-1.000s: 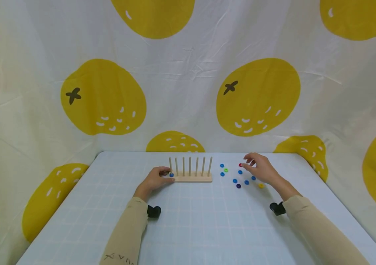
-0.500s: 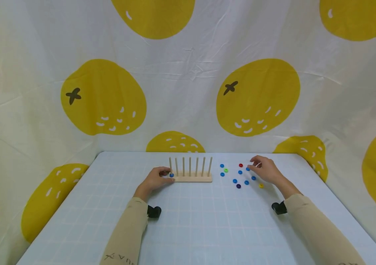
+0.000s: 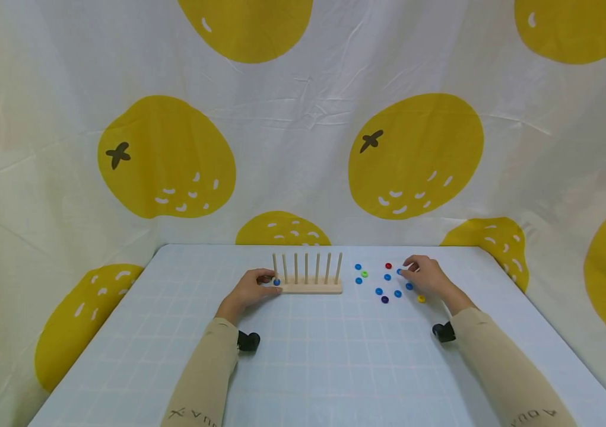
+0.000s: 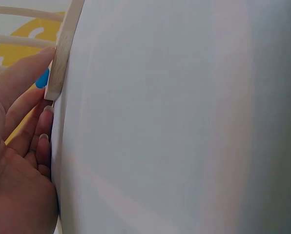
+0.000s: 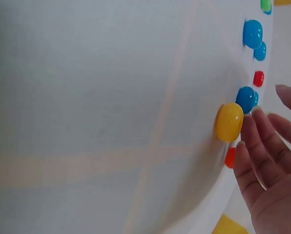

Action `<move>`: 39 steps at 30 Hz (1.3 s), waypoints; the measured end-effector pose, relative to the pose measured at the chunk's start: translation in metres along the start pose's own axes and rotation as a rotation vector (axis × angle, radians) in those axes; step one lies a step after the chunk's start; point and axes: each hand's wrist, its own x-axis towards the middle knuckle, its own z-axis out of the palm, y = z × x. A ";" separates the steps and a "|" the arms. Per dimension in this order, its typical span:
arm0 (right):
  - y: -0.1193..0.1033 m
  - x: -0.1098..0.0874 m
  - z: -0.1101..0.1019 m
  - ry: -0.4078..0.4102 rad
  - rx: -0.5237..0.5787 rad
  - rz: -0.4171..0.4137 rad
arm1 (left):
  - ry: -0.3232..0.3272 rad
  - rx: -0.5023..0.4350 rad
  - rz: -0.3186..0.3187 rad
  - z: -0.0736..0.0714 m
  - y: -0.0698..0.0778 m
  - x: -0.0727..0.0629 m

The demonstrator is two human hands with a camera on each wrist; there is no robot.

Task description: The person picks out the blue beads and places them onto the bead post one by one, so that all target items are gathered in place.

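1. On the left of the table (image 3: 303, 356), the left grip (image 3: 249, 289) has thumb and fingers clasped round one end of the peg rack (image 3: 310, 289). My worry: it's only held there, so a bump at the far end could swing it round.
2. Just beside those fingers, a threaded blue ring (image 3: 277, 282) sits at the foot of the leftmost peg. Glossy little thing.
3. Rack itself: pale plain wood, flat base, seven thin upright pegs. Slim targets, so sloppy aim might miss one.
4. Right of it, loose rings lie scattered, mostly blue, plus a green ring (image 3: 364, 274), a navy ring (image 3: 385, 299) and a red ring (image 3: 388, 265). Smooth and rounded, so they'd probably skid if brushed.
5. Furthest right, the nearest blue ring (image 3: 399, 271) is by the right grip's (image 3: 424, 276) fingertips; can't tell if they touch. That grip looks loose, thumb apart, nothing clasped. Fingers could knock the yellow ring (image 3: 421, 299), it's that close.
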 end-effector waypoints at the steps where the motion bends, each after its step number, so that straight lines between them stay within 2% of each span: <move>1: 0.000 0.001 0.000 -0.007 0.001 0.012 | 0.001 0.000 0.000 0.000 0.000 0.000; 15: -0.002 0.004 0.004 -0.054 -0.026 0.031 | -0.003 -0.005 0.004 -0.001 0.000 0.001; 25: -0.001 0.004 0.007 -0.050 -0.027 0.012 | 0.000 0.000 0.009 -0.001 -0.001 0.000; 39: -0.006 0.005 0.010 -0.044 -0.042 0.036 | 0.002 -0.001 0.006 0.000 -0.001 -0.001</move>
